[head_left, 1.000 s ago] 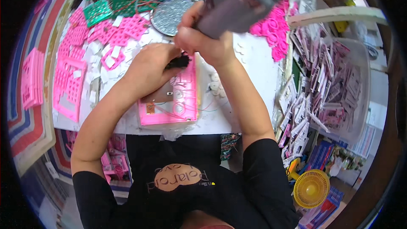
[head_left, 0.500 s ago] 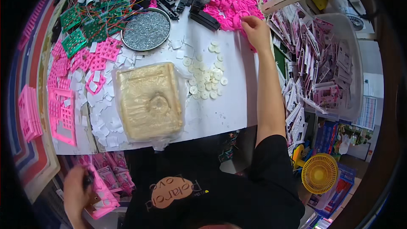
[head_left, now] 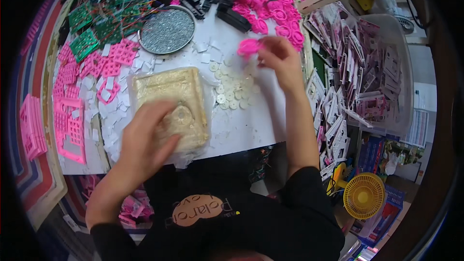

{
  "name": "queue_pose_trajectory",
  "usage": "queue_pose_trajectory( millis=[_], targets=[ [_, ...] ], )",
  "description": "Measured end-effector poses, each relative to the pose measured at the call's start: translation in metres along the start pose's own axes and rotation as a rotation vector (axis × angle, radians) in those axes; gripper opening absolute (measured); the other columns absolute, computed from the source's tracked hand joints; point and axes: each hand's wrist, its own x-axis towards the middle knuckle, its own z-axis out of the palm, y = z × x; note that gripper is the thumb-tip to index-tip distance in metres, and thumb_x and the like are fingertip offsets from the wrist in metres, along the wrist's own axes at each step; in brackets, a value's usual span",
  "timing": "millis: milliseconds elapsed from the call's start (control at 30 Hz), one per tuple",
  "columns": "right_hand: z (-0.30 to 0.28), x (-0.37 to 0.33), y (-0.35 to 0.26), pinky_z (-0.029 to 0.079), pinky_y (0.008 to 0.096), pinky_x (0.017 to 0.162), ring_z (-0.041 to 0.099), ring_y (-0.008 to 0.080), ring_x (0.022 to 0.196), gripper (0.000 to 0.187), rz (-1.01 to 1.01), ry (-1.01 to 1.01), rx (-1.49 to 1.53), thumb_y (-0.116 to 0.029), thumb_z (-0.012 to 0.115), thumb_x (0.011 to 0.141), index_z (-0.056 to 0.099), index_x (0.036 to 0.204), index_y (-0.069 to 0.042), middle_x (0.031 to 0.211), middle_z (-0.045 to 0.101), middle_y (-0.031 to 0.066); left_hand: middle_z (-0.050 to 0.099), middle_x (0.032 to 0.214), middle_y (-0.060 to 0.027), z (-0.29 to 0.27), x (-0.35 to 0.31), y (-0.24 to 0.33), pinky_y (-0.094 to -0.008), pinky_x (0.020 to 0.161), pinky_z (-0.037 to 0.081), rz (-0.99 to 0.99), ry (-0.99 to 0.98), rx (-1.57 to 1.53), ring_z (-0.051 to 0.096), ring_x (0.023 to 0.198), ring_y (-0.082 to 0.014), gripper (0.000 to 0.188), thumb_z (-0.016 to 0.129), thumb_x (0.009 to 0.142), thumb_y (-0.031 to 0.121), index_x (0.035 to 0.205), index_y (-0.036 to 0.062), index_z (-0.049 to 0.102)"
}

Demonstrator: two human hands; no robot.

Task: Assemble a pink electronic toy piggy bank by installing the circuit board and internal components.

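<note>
My right hand (head_left: 279, 60) pinches a pink plastic ring-shaped piece (head_left: 248, 47) between thumb and fingers, held above the loose white discs (head_left: 234, 89). Beyond it lies a heap of similar pink pieces (head_left: 280, 12). Slightly smeared by motion, my left hand (head_left: 150, 133) hovers over the plastic-wrapped tan pad (head_left: 166, 79), thumb and fingers apart, with nothing visible in it. A round hollow shows in the pad's surface, beside the left fingertips.
A round dish of small metal screws (head_left: 166, 30) stands behind the pad. Green circuit boards with wires (head_left: 106, 24) and pink keypads (head_left: 111, 60) cover the left. At right are stacked white-and-pink panels (head_left: 340, 53), a clear bin (head_left: 403, 67) and a yellow fan (head_left: 364, 195).
My left hand has let go of a pink casing at the lower left and come up over the pad. My right hand has moved left from the pink heap with a piece.
</note>
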Motion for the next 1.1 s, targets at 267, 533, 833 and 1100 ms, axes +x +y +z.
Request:
queue_pose_trajectory(
  millis=[267, 533, 833, 1100],
  targets=[
    [0.081, -0.082, -0.018, 0.054, 0.0269, 0.06, 0.066, 0.0093, 0.073, 0.028, 0.082, -0.359, -0.013, -0.01, 0.071, 0.09, 0.064, 0.115, -0.002, 0.093, 0.068, 0.0067, 0.066, 0.093, -0.0142, 0.029, 0.024, -0.013, -0.0312, 0.062, 0.049, -0.111, -0.055, -0.202, 0.06, 0.069, -0.0214, 0.031, 0.076, 0.086, 0.018, 0.109, 0.0005, 0.066],
    [0.114, -0.096, -0.039, 0.054, 0.0376, 0.065, 0.066, 0.0303, 0.074, 0.03, -0.54, -0.536, -0.424, -0.009, 0.076, 0.08, 0.068, 0.109, -0.01, 0.085, 0.064, 0.0087, 0.061, 0.071, 0.0016, 0.006, -0.001, -0.036, -0.0246, 0.056, 0.042, -0.62, -0.454, -0.84, 0.052, 0.063, -0.0044, 0.023, 0.068, 0.095, 0.019, 0.103, -0.0024, 0.069],
    [0.125, -0.081, -0.026, 0.053, 0.0353, 0.06, 0.066, 0.0263, 0.068, 0.015, -0.38, -0.546, -0.497, -0.007, 0.074, 0.083, 0.07, 0.097, -0.005, 0.083, 0.067, 0.0109, 0.064, 0.092, -0.0046, 0.008, -0.019, -0.03, -0.0245, 0.064, 0.049, -0.529, -0.101, -0.416, 0.061, 0.075, -0.0108, 0.033, 0.069, 0.092, 0.01, 0.121, -0.0021, 0.059],
    [0.147, -0.072, -0.004, 0.049, 0.0434, 0.058, 0.063, 0.0318, 0.068, 0.014, -0.527, -0.353, -0.935, -0.017, 0.071, 0.082, 0.06, 0.084, -0.009, 0.074, 0.063, 0.0103, 0.058, 0.127, -0.0153, 0.029, -0.034, -0.046, -0.0451, 0.099, 0.044, 0.136, -0.215, 0.367, 0.053, 0.121, -0.0325, 0.059, 0.078, 0.074, 0.025, 0.124, -0.0015, 0.06]
  ],
)
